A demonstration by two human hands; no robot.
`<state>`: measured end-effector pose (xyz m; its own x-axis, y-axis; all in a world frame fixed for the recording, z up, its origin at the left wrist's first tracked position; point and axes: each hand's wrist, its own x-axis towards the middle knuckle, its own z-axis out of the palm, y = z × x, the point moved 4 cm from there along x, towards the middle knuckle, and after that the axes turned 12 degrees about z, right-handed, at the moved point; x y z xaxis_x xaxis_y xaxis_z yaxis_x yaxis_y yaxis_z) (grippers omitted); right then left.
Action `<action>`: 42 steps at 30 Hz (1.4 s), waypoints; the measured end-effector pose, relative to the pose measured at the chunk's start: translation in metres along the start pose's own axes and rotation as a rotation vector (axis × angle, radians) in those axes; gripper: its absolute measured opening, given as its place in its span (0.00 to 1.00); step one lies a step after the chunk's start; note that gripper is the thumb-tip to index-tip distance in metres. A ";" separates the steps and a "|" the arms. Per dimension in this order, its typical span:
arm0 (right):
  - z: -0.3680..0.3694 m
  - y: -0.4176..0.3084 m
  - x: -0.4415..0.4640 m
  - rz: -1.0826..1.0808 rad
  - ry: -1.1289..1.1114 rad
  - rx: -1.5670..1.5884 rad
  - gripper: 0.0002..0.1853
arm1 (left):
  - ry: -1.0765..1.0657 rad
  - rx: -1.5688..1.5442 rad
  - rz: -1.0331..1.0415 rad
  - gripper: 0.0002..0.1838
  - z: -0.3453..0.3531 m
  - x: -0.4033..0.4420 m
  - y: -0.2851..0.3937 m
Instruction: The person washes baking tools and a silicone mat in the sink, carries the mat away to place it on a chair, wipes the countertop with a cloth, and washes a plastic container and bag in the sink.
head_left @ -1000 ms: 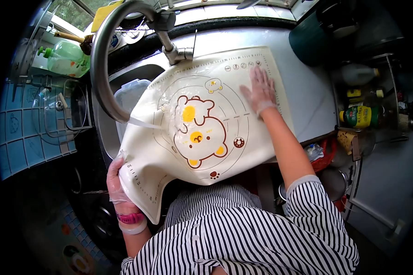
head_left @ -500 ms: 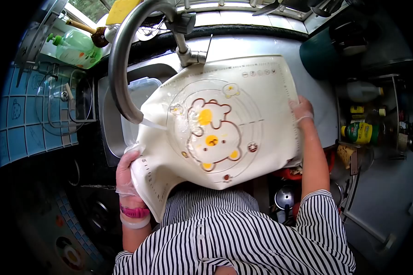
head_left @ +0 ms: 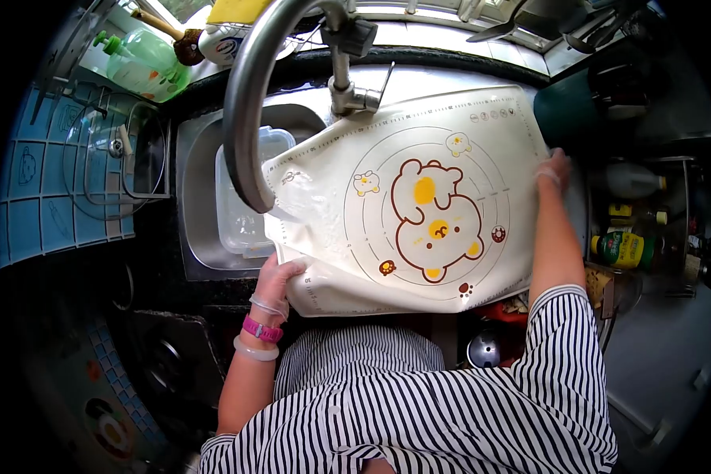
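Note:
A cream baking mat (head_left: 450, 189) with printed bears, circles and ruler edges is stretched between my hands, partly over the sink (head_left: 201, 229). My left hand (head_left: 279, 278), in a clear glove, grips its near left corner, where the mat buckles. On the far right edge, my gloved right hand (head_left: 555, 167) is closed round the rim, its fingertips partly hidden. Water from the curved faucet (head_left: 245, 118) runs onto the mat's left part. A clear plastic container (head_left: 229, 221) lies in the basin under and left of the mat.
A green soap bottle (head_left: 146, 67) and a brush (head_left: 183, 43) stand on the back left ledge. A dark green holder (head_left: 565, 107) is at the back right. Bottles (head_left: 624, 249) fill a rack at right, and a glass lid (head_left: 118, 150) hangs at left.
The mat has shifted right and lies flatter, with the water now striking nearer its left edge. My left hand has moved right and up with its corner; my right hand has moved slightly right.

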<state>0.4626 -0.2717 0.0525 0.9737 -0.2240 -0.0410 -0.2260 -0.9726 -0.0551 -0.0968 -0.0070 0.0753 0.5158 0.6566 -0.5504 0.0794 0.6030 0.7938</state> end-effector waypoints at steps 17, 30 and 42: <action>0.035 -0.176 -0.180 -0.441 -0.370 0.315 0.10 | 0.114 -0.199 -0.008 0.27 0.019 -0.007 0.008; 0.032 -0.192 -0.244 -0.638 -0.274 0.306 0.12 | 0.094 -0.217 -0.031 0.28 0.031 -0.012 0.020; 0.020 -0.201 -0.279 -0.810 -0.267 0.273 0.09 | 0.068 -0.182 -0.007 0.29 0.030 -0.017 0.026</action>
<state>0.2362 -0.0131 0.0555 0.8061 0.5804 -0.1155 0.4962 -0.7692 -0.4026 -0.0778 -0.0159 0.1127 0.4568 0.6775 -0.5765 -0.0765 0.6756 0.7333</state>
